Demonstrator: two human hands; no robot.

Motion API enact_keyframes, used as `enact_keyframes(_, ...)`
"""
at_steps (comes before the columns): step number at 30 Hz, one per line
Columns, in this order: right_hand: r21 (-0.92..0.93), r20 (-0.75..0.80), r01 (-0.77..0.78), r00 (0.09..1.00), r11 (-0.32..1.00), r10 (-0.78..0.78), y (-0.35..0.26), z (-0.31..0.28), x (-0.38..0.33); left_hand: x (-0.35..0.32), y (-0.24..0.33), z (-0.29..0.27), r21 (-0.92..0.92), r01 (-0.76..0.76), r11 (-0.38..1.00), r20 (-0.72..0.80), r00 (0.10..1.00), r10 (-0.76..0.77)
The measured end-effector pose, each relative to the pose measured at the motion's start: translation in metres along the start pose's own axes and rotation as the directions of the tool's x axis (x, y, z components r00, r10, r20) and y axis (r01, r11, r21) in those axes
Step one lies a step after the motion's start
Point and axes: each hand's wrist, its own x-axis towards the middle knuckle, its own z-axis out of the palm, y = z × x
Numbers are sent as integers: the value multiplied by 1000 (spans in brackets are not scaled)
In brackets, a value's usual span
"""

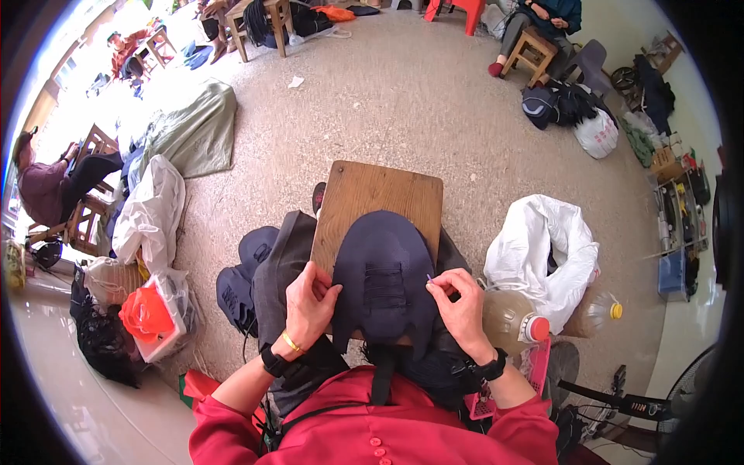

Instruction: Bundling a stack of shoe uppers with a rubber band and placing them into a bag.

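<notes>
A dark navy fabric shoe upper (380, 240) lies on a wooden stool top (387, 182) in front of me, its rounded end pointing away. Several rows of dark cord cross its middle. At its left edge, my left hand (308, 306) is closed, thumb and forefinger pinched together; whether they grip the edge or a thread is too small to tell. My right hand (459, 306) pinches a thin purple stick (430, 278) by the right edge of the upper. Most of the stick is hidden by my fingers.
Dark blue fabric pieces (236, 298) lie by my left knee. On the right stand a white plastic bag (535, 240), a large bottle with a red cap (508, 318) and a pink basket (535, 368). A white box (174, 333) holds a red bag. Other people sit farther off.
</notes>
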Motion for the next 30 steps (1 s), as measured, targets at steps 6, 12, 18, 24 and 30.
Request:
enact_keyframes(6,3,3,0,1000,1000,0,-1,-2,0,1,1,-3,27,-30,999,40,999,29)
enact_keyframes(12,-18,-1,-8,1000,1000,8,0,-1,1,2,-2,-1,41,-42,998,44,998,40)
enact_keyframes(18,-84,40,-24,999,996,28,1,1,-1,7,5,3,167,-96,981,87,993,82)
enact_keyframes(24,-105,42,-16,999,994,21,2,2,0,12,2,8,292,-154,944,81,987,137)
enact_keyframes(30,-75,39,-45,998,996,48,0,-1,3,12,1,10,322,-112,940,101,991,84)
